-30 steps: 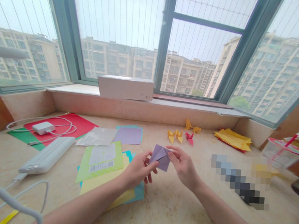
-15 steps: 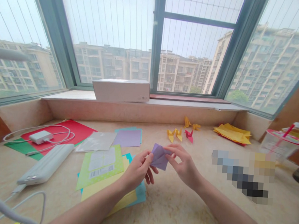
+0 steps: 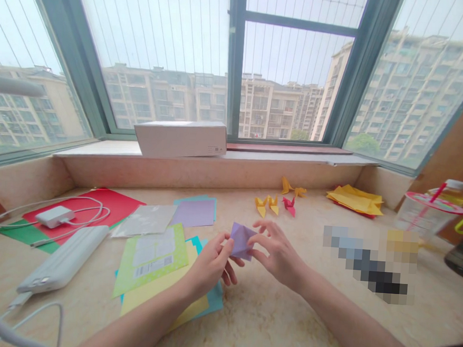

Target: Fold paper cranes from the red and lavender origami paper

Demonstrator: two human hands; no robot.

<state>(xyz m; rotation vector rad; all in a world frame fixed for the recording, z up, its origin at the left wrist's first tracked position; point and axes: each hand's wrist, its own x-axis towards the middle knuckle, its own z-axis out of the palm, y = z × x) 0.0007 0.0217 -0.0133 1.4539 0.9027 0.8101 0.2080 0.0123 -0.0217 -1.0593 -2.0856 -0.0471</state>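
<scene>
A small folded purple origami paper (image 3: 241, 241) is held up above the countertop, a crease running across its face. My left hand (image 3: 215, 259) pinches its left edge, thumb in front and the other fingers behind. At the right edge, the index finger and thumb of my right hand (image 3: 276, 250) are on the paper, with another finger raised. Beyond my hands stand yellow paper cranes (image 3: 267, 205) and a red paper crane (image 3: 289, 206). Below my left forearm lie yellow paper sheets (image 3: 147, 300) and a light green paper packet (image 3: 152, 258).
Purple paper (image 3: 195, 212), a clear sleeve (image 3: 147, 220) and red paper (image 3: 118, 205) lie left, near a white power bank (image 3: 65, 259) and charger (image 3: 55, 216). Right are yellow folded papers (image 3: 354, 199), a lidded plastic cup (image 3: 421, 216) and a blurred patch. A white box (image 3: 180, 140) sits on the sill.
My right hand's fingers have loosened and spread a little at the paper's right edge. The left grip stays the same. The whole view has shifted slightly.
</scene>
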